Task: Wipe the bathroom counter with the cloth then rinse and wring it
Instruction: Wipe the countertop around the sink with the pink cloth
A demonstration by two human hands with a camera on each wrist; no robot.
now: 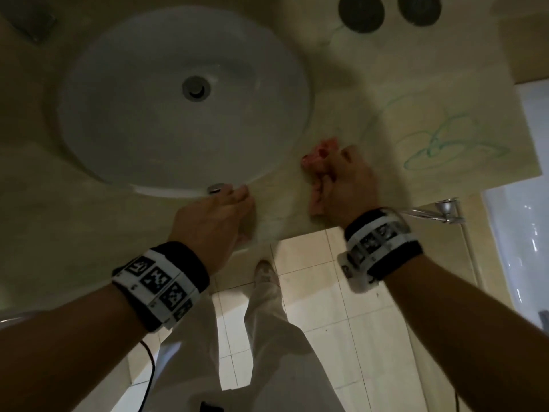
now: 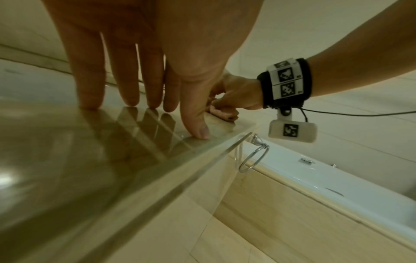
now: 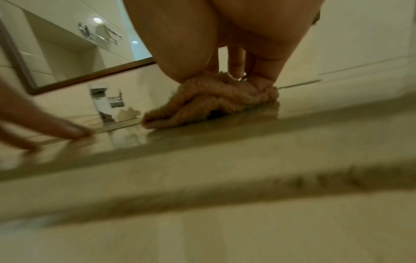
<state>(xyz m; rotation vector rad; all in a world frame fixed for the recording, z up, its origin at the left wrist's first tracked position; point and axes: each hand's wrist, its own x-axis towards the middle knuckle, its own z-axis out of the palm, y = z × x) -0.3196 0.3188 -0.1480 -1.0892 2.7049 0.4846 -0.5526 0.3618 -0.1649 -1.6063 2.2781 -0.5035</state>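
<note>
A crumpled pink cloth (image 1: 318,162) lies on the beige stone counter (image 1: 401,93), just right of the white oval sink (image 1: 178,99). My right hand (image 1: 344,179) grips the cloth in a fist and presses it down; the right wrist view shows the cloth (image 3: 209,101) bunched under the curled fingers. My left hand (image 1: 219,215) rests on the counter's front edge below the sink, its straight fingers (image 2: 133,89) touching the glossy top. Green scribbled marks (image 1: 445,141) cover the counter to the right of the cloth (image 2: 225,112).
Two dark round objects (image 1: 361,11) stand at the back of the counter. A chrome towel ring (image 2: 252,158) hangs under the counter's right end, beside a white bathtub (image 2: 337,186). A framed mirror (image 3: 67,53) is on the wall. Tiled floor lies below.
</note>
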